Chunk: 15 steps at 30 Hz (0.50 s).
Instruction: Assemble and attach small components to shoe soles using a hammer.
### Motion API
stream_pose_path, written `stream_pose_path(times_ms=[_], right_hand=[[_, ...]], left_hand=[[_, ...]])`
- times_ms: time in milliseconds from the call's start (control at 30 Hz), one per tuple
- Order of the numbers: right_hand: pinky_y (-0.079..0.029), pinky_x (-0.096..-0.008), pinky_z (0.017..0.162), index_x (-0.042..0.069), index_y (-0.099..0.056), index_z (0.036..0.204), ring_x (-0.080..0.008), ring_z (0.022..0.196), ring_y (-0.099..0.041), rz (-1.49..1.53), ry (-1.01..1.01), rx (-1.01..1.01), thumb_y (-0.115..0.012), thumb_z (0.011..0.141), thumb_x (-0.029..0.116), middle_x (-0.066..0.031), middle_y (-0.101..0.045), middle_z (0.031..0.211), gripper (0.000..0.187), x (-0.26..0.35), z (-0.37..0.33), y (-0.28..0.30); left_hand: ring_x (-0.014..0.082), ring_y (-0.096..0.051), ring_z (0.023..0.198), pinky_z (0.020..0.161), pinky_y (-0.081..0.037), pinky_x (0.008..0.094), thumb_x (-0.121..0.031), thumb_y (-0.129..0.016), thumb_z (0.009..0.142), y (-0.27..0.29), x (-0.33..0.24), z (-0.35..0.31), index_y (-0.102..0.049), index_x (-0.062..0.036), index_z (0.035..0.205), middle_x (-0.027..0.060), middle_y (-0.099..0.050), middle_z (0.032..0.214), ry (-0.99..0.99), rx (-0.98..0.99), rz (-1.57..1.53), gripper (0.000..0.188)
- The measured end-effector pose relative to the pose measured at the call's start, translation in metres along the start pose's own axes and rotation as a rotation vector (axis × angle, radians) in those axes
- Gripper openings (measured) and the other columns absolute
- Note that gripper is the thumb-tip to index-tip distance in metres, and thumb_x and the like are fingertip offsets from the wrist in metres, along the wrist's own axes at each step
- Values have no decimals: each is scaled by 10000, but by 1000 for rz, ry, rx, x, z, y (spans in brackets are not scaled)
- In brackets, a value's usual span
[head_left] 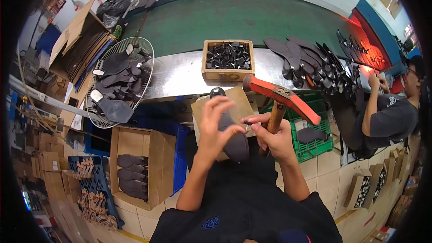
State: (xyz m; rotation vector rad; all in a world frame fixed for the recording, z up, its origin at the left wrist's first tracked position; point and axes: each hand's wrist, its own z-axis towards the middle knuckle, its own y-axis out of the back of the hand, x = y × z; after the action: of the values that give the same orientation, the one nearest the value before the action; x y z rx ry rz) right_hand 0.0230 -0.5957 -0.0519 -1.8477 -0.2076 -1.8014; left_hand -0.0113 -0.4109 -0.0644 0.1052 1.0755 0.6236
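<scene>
My left hand (212,128) is raised over a dark grey shoe sole (235,146), its fingers curled but apart, with nothing visible in them. The sole lies in front of me against a tan board (240,101), its black heel (217,92) pointing away from me. My right hand (278,138) grips a hammer (278,114) by its wooden handle, the red and dark head (283,93) up. Between that hand's thumb and forefinger is a small black heel tip (246,122) with a metal pin. It sits close to my left fingertips.
A wooden box (228,75) of black heel tips stands on the metal bench edge, before a green belt (202,22). A wire basket (150,76) of soles is left; more soles (310,60) are piled right. A carton (159,166) and green crate (310,150) stand below. A co-worker (391,108) sits right.
</scene>
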Motion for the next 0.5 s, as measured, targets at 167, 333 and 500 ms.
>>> stream_pose_path(times_ms=[167, 333, 500], right_hand=[[-375, -192, 398, -29, -675, 1041, -28, 462, -485, -175, 22, 2, -658, 905, 24, -138, -722, 993, 147, -12, 32, 3], [-516, -284, 746, -51, -711, 1025, -120, 789, -644, -413, 85, 47, -714, 882, 73, -67, -726, 926, 189, -22, 69, 2], [-525, -293, 749, -42, -703, 1052, -120, 826, -669, -505, 155, 145, -694, 885, 61, -108, -732, 885, 197, -47, 97, 7]], left_hand=[[347, -553, 1104, 942, -425, 447, -185, -773, 806, -11, 96, 21, -636, -57, 1131, 144, -621, 1167, 79, -118, 227, 375], [233, -610, 909, 841, -357, 384, -315, -746, 825, -15, 106, 17, -703, -112, 948, 43, -684, 922, 21, -33, 267, 241], [252, -633, 910, 823, -412, 381, -186, -781, 772, -15, 90, 6, -699, -67, 952, 50, -678, 906, -33, -16, 261, 231]])
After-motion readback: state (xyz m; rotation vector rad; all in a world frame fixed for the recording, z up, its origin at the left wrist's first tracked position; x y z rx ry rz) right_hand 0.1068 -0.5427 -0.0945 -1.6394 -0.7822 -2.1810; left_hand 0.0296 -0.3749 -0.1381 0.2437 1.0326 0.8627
